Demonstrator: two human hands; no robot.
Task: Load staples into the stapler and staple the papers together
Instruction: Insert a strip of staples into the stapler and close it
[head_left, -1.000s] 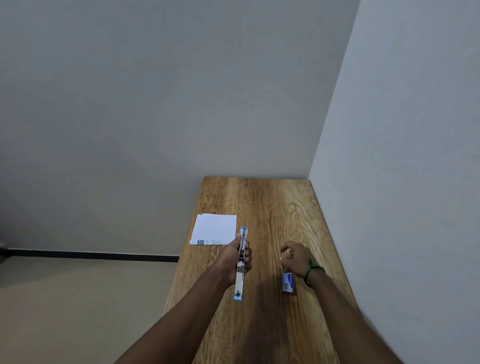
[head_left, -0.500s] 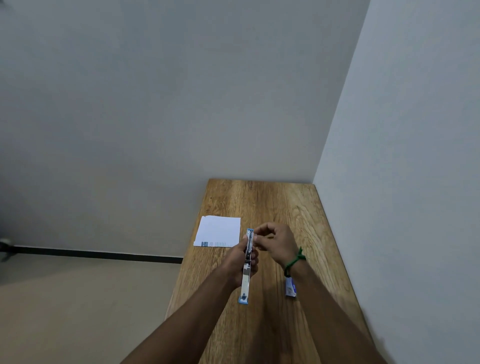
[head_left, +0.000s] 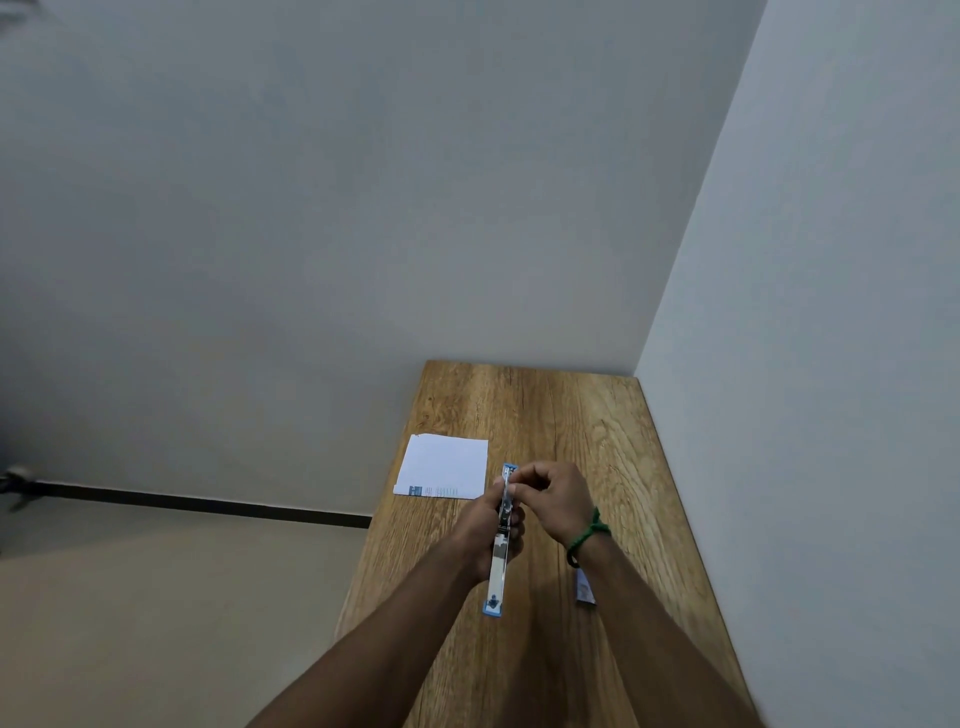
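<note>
Centrally, above a narrow wooden table (head_left: 545, 410) set into a corner of grey walls: one stapler (head_left: 500, 545), blue-trimmed with a metal channel, swung fully open into a long strip running near to far, held clear of the tabletop. Left hand (head_left: 485, 525) wrapped closed round its middle. Right hand (head_left: 553, 499), green cord bracelet (head_left: 584, 535) at the wrist, fingertips pinched together at the stapler's far end; whether a staple strip sits in the pinch cannot be told. Papers (head_left: 444, 466), white with a printed near edge, flat on the table's left side, just left of the hands. Small staple box (head_left: 584, 590), near right, partly hidden by the right forearm.
</note>
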